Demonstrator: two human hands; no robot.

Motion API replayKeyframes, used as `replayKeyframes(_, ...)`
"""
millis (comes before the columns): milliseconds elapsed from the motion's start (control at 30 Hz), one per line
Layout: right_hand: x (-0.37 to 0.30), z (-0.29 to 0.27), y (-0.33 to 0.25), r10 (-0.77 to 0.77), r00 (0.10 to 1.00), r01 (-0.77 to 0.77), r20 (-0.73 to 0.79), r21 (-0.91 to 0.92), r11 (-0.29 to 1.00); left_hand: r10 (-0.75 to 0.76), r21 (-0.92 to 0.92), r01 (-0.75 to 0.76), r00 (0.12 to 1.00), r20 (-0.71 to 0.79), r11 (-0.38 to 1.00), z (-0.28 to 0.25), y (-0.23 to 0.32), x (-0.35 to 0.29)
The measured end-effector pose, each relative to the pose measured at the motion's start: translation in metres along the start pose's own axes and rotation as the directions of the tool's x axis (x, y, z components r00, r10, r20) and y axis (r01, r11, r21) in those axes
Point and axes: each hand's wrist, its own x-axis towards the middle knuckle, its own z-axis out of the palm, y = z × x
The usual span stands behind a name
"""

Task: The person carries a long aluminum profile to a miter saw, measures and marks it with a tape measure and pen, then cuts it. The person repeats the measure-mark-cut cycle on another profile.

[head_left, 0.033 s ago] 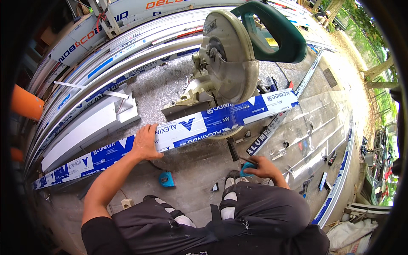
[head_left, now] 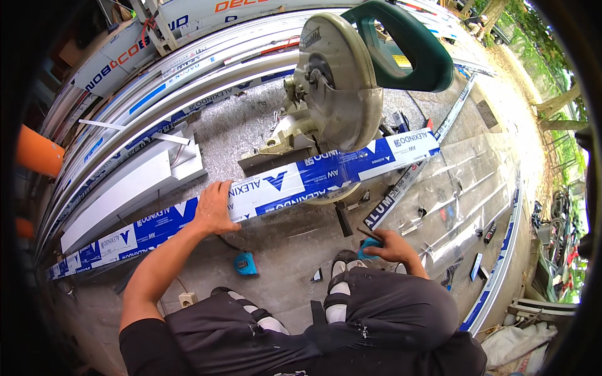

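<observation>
While the person crouches on the concrete floor [head_left: 295,235], dark trousers and striped sandals fill the near edge of the view. Just beyond the right knee, the right hand [head_left: 390,245] is curled around a small blue object [head_left: 369,247] low by the floor — what it is cannot be made out. To the left of it, a blue tape measure [head_left: 246,263] lies alone on the concrete, near the left forearm but not touching it.

Farther out, the left hand [head_left: 214,208] lies open and flat, palm down, on a long aluminium profile [head_left: 326,172] wrapped in blue-and-white film. That profile runs from the far-left floor across the middle of the scene and passes under the mitre saw [head_left: 342,81], its right end sticking out past the blade. The saw's round metal guard and green handle stand tilted over the profile. Left of the saw sits a white rectangular section [head_left: 125,191] — beside the profile, slightly apart. Beyond, a stack of long wrapped profiles [head_left: 163,81] lines the far left side; to the right, clear-wrapped lengths [head_left: 476,182] lie on the floor.
</observation>
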Motion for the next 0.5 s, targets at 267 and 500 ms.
replayKeyframes(267,-0.014,0.007,0.057,0.144,0.99,-0.144,-0.009,-0.016,0.989,-0.002,-0.038,-0.001,0.996,-0.088,0.999,-0.003,-0.001,0.031)
replayKeyframes(500,-0.028,-0.083,-0.02,0.053,0.915,-0.109,-0.399,-0.12,0.987,0.045,-0.138,-0.075,0.976,-0.213,0.988,0.014,0.013,0.043)
